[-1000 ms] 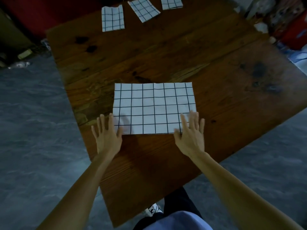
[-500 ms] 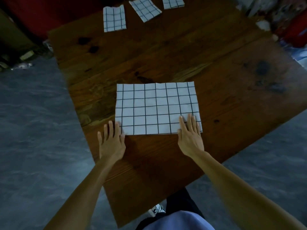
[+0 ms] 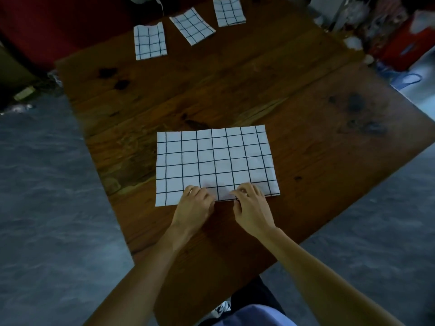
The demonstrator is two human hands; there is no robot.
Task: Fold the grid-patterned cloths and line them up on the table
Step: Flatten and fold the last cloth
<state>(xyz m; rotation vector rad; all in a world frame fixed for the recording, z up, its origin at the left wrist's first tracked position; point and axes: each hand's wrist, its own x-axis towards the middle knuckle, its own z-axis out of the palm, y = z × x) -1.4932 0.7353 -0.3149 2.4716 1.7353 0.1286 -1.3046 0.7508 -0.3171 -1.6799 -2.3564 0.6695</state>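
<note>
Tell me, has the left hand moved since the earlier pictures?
Yes. The left hand moved right along the near edge of the big cloth, from its left corner toward the middle.

Dark wooden table [image 3: 270, 90]: large grid cloth [image 3: 215, 158] flat at 6 o'clock; three folded cloths [image 3: 193, 25] lined at 12 o'clock.

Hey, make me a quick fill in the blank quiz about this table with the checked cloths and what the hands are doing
1. At the far edge of the wooden table lie ____ small folded cloths.
2. The large cloth in front of the person bears a pattern of dark lines forming a ____.
3. The left hand and the right hand both pinch the large cloth along its ____ edge.
4. The large cloth lies ____ on the table.

Missing words: three; grid; near; flat
</note>
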